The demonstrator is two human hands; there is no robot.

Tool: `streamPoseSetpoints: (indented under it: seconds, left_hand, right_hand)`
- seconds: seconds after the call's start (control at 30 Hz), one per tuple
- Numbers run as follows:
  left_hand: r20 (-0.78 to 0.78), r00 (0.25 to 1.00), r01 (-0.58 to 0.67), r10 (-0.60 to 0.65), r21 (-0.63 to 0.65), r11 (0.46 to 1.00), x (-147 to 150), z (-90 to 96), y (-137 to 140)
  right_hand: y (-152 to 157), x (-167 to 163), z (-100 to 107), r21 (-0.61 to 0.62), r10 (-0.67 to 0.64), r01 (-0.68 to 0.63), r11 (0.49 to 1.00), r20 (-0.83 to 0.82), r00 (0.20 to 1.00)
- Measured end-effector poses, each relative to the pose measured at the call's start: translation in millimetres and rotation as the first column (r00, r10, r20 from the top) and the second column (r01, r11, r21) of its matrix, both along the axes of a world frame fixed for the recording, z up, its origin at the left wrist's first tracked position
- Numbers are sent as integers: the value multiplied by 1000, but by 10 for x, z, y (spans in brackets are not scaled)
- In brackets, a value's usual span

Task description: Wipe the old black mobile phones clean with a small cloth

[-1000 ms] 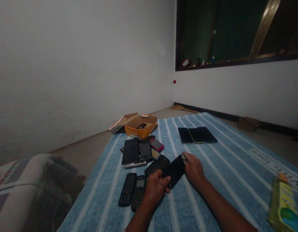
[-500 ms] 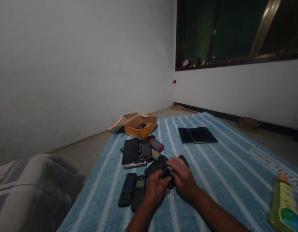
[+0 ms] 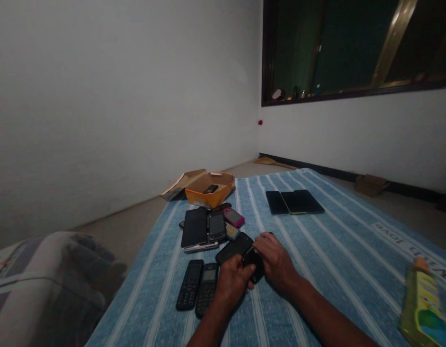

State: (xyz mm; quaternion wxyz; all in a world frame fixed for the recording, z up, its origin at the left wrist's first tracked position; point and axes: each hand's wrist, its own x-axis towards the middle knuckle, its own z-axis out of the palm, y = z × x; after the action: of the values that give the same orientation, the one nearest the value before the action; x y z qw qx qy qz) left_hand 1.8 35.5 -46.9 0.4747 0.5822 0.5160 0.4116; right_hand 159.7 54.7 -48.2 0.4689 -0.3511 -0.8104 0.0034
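My left hand (image 3: 232, 282) grips a small black phone (image 3: 257, 270) by its left side, thumb on top. On the phone's upper right part, my right hand (image 3: 277, 260) rests with its fingers bent together; whether anything thin lies under them is hidden. A larger black smartphone (image 3: 232, 248) lies flat just beyond my left hand. Two dark keypad phones (image 3: 190, 285) (image 3: 210, 274) lie side by side to the left of that hand. The end of another dark object shows behind my right fingers, mostly covered.
Beyond sits a pile with a black flat device (image 3: 194, 226), a dark slider phone (image 3: 217, 225) and a pink phone (image 3: 233, 217). An orange open box (image 3: 208, 198) holds a dark phone. Dark tablets or phones (image 3: 302, 201) lie farther right. A yellow-green bottle (image 3: 421, 308) lies at right.
My right hand has shifted slightly up and right on the phone, uncovering more of its dark surface. My left hand keeps its grip. The other phones stay in place.
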Motion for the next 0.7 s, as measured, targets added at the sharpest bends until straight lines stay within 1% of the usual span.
streamPoseSetpoints:
  seconds: [0.13, 0.2, 0.3, 0.43, 0.57, 0.7]
  left_hand:
    - [8, 1000, 18, -18, 14, 1000, 11, 69, -20]
    - [5, 1000, 26, -26, 10, 1000, 12, 91, -28]
    - [-24, 999, 36, -35, 20, 999, 7, 78, -27]
    - [-28, 999, 20, -19, 40, 999, 5, 27, -14]
    - [-19, 1000, 23, -23, 31, 999, 12, 28, -17]
    - [53, 998, 15, -16, 13, 1000, 16, 42, -32]
  right_hand:
    - [-104, -129, 64, 57, 142, -139, 989, -51, 989]
    - [-149, -187, 94, 51, 195, -192, 980, -50, 980]
    - [-168, -211, 117, 6, 225, -224, 974, -46, 973]
    - [-133, -164, 114, -27, 188, -189, 982, -37, 981]
    - [-85, -93, 95, -43, 121, -121, 992, -3, 993]
    - [-28, -3, 71, -87, 26, -25, 996, 16, 1000]
